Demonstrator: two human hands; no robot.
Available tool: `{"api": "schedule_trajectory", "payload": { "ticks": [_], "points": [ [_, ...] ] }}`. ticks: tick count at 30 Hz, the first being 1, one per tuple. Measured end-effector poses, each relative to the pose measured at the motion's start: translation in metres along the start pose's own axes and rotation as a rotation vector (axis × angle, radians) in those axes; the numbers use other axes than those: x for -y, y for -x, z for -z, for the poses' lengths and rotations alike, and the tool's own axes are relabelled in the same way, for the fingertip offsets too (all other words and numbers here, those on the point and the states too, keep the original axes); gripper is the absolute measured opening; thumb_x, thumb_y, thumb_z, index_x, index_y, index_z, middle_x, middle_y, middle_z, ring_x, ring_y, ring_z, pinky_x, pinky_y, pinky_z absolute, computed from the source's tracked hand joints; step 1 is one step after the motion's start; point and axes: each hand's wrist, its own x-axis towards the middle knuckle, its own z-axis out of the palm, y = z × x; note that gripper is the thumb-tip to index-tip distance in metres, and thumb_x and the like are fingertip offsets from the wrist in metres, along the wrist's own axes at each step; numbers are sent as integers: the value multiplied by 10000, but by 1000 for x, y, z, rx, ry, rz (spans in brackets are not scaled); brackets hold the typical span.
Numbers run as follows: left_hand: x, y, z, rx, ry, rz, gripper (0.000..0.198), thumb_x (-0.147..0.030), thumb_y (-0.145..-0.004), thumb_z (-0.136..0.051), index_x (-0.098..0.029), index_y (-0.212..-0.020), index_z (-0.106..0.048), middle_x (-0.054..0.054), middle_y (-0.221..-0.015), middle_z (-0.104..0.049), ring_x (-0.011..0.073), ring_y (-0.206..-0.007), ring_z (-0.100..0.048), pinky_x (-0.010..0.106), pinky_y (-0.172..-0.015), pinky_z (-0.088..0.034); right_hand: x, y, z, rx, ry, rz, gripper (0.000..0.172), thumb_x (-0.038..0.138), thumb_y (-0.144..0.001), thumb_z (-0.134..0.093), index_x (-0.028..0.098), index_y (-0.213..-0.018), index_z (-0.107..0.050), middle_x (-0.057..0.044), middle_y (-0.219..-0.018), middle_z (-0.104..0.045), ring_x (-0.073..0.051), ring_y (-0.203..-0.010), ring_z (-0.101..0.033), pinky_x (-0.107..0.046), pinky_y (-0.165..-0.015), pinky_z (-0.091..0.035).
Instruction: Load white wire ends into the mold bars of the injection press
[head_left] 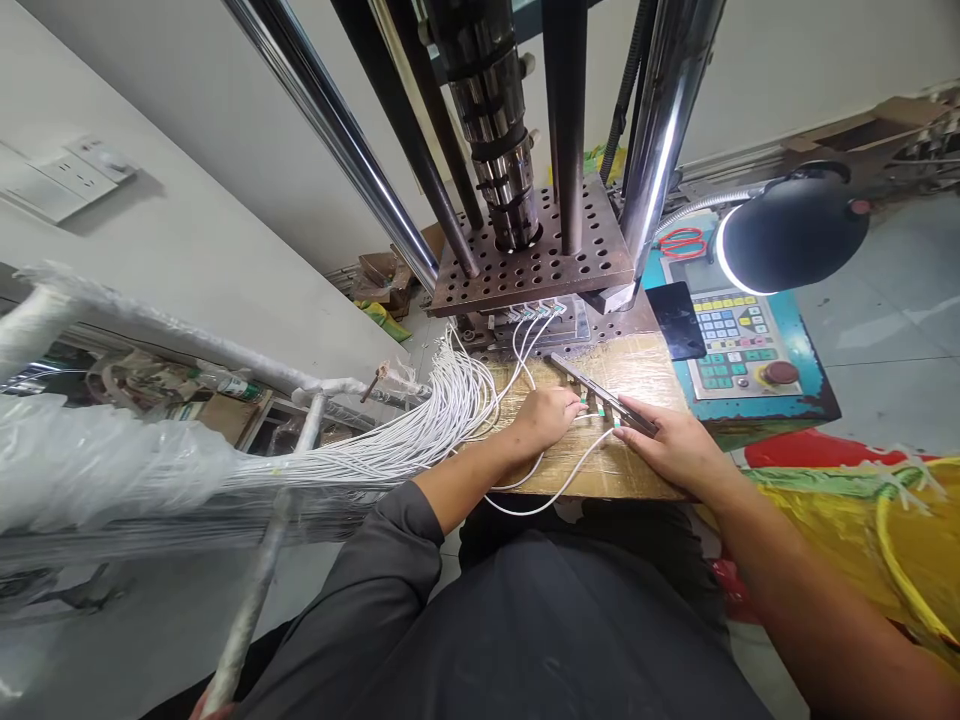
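A long narrow metal fixture lies at a slant on the tape-covered board. Small green-and-white cable ends sit along its near side. My right hand grips the fixture's right end between thumb and fingers. Close to the middle of the fixture, my left hand pinches one of the white cable ends. One loose white cable curves from the fixture's right part toward the board's front edge. Behind, several white cables with connectors rest in the press under its perforated plate.
A thick bundle of white cables comes in from the left over a wrapped pipe frame. To the right are a control panel, phone, red scissors and black lamp. Yellow bags lie lower right.
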Motion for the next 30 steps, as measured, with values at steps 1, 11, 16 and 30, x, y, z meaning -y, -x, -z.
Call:
{"api": "schedule_trajectory", "payload": {
  "ticks": [1, 11, 16, 30],
  "points": [
    [0, 0, 0, 14, -13, -3, 209, -238, -1043, -667, -141, -984, -842, 99, -1024, -815, 207, -955, -719, 297, -888, -505, 0, 0, 0, -2, -1, -2, 729, 586, -901, -608, 155, -1483, -683, -126, -1434, -690, -371, -1311, -691, -557, -1169, -553],
    [-7, -3, 6, 73, -54, 51, 249, -283, -1058, -653, -130, -1007, -843, 109, -1020, -812, 207, -926, -705, 291, -867, -490, -3, -1, -2, 0, 8, 1, 702, 563, -908, -623, 170, -1487, -681, -121, -1435, -691, -369, -1327, -683, -553, -1156, -567],
    [-9, -4, 7, 75, -49, 62, 260, -292, -1058, -653, -120, -1023, -846, 117, -1030, -816, 213, -925, -712, 297, -857, -490, -5, 0, -4, -10, 42, 36, 666, 540, -931, -629, 179, -1488, -680, -117, -1429, -696, -354, -1322, -689, -528, -1148, -582],
    [-12, -8, 0, 122, -266, 51, 315, -320, -1070, -590, -114, -1025, -825, 156, -1032, -794, 259, -956, -735, 331, -859, -544, -10, 2, -9, -67, 130, 151, 612, 472, -960, -641, 134, -1468, -687, -139, -1355, -735, -350, -1212, -746, -516, -1081, -626]
  ]
}}
